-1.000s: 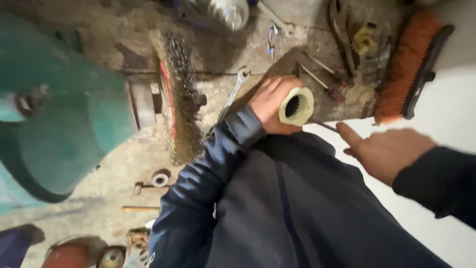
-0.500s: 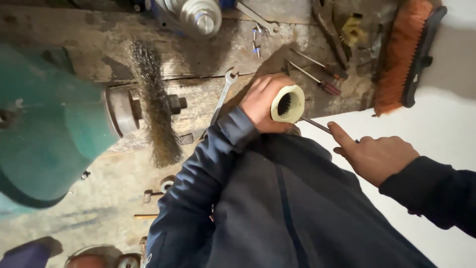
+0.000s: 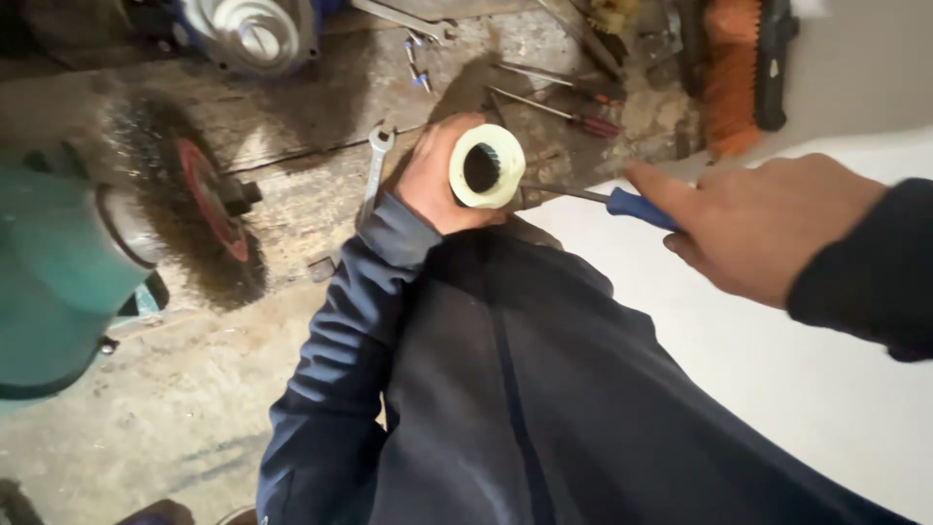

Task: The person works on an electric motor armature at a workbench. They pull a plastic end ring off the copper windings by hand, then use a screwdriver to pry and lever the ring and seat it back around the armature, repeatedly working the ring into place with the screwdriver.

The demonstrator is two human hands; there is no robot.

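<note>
We closed the fingers of our left hand [image 3: 437,180] around a pale yellow ring [image 3: 486,166] with a toothed bore, its open end turned up toward the camera. We wrapped the fingers of our right hand [image 3: 768,228] around the blue handle of a screwdriver [image 3: 607,198], whose thin shaft reached the ring's right edge. The ring sat above the edge of a worn wooden bench [image 3: 292,126]. A spanner [image 3: 374,165] lay just left of our left hand, with a wire wheel [image 3: 209,199] on a green grinder [image 3: 58,282] farther left. Two more screwdrivers [image 3: 559,97] and an orange brush [image 3: 734,78] lay beyond.
</note>
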